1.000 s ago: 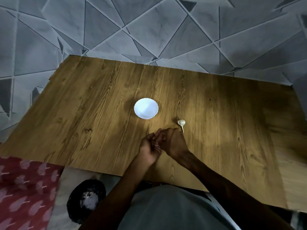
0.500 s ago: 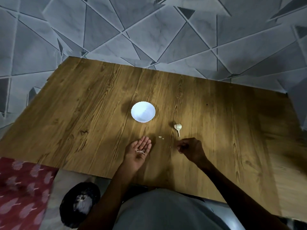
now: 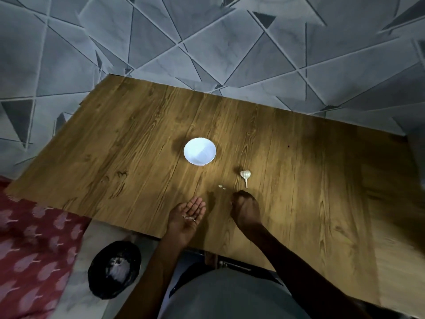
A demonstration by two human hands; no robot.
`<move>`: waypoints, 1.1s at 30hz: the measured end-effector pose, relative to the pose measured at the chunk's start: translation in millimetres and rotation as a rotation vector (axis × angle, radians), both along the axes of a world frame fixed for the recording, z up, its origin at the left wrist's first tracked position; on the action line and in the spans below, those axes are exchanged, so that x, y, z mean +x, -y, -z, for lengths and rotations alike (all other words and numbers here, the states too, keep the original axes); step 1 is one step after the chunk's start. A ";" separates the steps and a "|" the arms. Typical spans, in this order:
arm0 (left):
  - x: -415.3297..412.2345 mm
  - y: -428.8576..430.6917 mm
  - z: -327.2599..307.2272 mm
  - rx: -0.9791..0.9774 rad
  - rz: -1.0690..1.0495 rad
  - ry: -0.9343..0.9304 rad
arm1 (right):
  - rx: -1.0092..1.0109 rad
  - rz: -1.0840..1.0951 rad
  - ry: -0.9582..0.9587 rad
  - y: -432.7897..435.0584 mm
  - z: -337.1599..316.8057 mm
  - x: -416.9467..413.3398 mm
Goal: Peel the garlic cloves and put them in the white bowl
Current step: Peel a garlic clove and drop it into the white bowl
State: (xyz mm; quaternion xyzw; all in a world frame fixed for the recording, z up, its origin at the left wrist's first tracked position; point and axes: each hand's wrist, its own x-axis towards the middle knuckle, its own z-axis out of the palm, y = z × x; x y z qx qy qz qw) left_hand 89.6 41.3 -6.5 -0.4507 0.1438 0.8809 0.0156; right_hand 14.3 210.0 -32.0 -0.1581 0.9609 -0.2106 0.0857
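Note:
The white bowl [image 3: 199, 151] stands on the wooden table [image 3: 128, 143], and nothing shows inside it. To its right lies a garlic bulb [image 3: 245, 174] with its stem toward me. Two small pale garlic bits [image 3: 221, 186] lie on the wood between the bulb and my hands. My left hand [image 3: 187, 215] lies palm up with straight fingers near the front edge, with a few scraps of garlic skin [image 3: 189, 218] on the palm. My right hand [image 3: 245, 208] rests knuckles up just below the bulb, its fingers curled under. What they hold is hidden.
A black bag [image 3: 114, 269] with pale scraps in it sits on the floor below the table's front edge, to my left. A red patterned cloth [image 3: 30, 249] lies further left. Grey patterned floor tiles [image 3: 207, 42] surround the table.
My hands were joined below the bulb a second ago and have moved apart. The left turned palm up with skin scraps. The right moved right, and two pale bits now lie on the table.

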 end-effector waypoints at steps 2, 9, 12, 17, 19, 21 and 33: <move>4.2 -2.7 -1.8 -0.011 -0.013 0.005 | 0.079 -0.058 0.056 4.5 -1.9 0.3; 27.5 -2.7 8.2 -0.032 -0.063 0.008 | -0.349 -0.095 0.202 39.2 -42.9 40.0; 43.4 -0.6 12.7 0.019 -0.089 0.011 | -0.236 -0.417 0.186 69.2 -56.6 75.6; 66.6 25.6 3.3 0.127 -0.312 0.007 | -0.105 -0.439 -0.098 102.7 -61.8 108.4; 84.3 45.7 -1.0 0.126 -0.406 0.000 | -0.212 -0.545 -0.042 121.6 -65.5 116.4; 103.7 65.4 -7.1 0.126 -0.481 -0.009 | -0.289 -0.587 0.150 141.5 -68.0 120.2; 240.9 269.3 79.5 0.073 -0.764 0.160 | -0.393 -0.615 0.652 347.5 20.1 233.5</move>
